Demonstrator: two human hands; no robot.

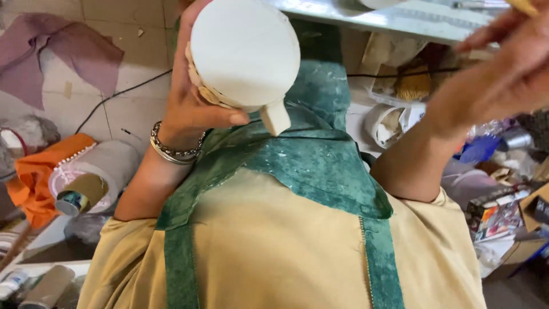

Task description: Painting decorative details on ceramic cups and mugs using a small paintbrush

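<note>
My left hand (186, 106), with a metal bracelet on its wrist, grips a white round mug-like piece (246, 51) from the side, its flat base turned toward me. A stubby white handle (275, 117) sticks out below it, and a band of beige shell-like bits (201, 86) runs along the side under my fingers. My right hand (503, 68) is raised at the upper right, blurred, fingers pointing left. A tan tip (523, 6) shows above it at the frame's top edge; the grip is cut off. Below lies my beige garment with green velvet trim (320, 160).
A metal shelf edge (389, 20) crosses the top. An orange cloth (34, 171), a white roll with a cardboard tube (86, 189) and a purple cloth (51, 51) lie on the tiled floor at left. Tape rolls (383, 123), a bristle brush (413, 86) and boxes (497, 214) crowd the right.
</note>
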